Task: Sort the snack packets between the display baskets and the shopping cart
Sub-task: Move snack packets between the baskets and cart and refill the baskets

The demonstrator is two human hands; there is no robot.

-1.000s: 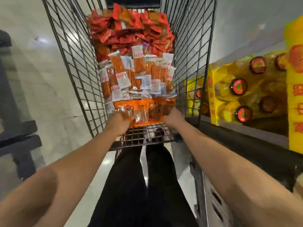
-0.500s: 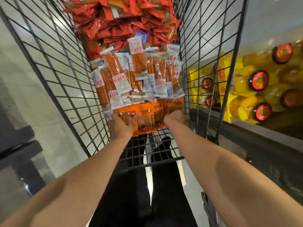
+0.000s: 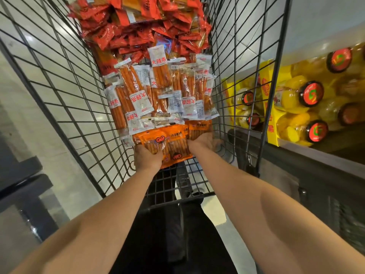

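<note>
At the near end of the cart (image 3: pixel 65 99), a bundle of orange packets (image 3: pixel 173 143) is gripped from both sides: the left hand (image 3: pixel 148 159) is curled over its left edge, the right hand (image 3: pixel 203 140) is cupped round its right edge. Just beyond, clear packets (image 3: pixel 158 95) of orange sticks are piled, and behind them red packets (image 3: pixel 142 22) are heaped. Beside the cart on the right, yellow bottles (image 3: pixel 308 95) with dark caps are stacked on a shelf.

Red packets (image 3: pixel 138 22) cut off by top edge of picture
</note>
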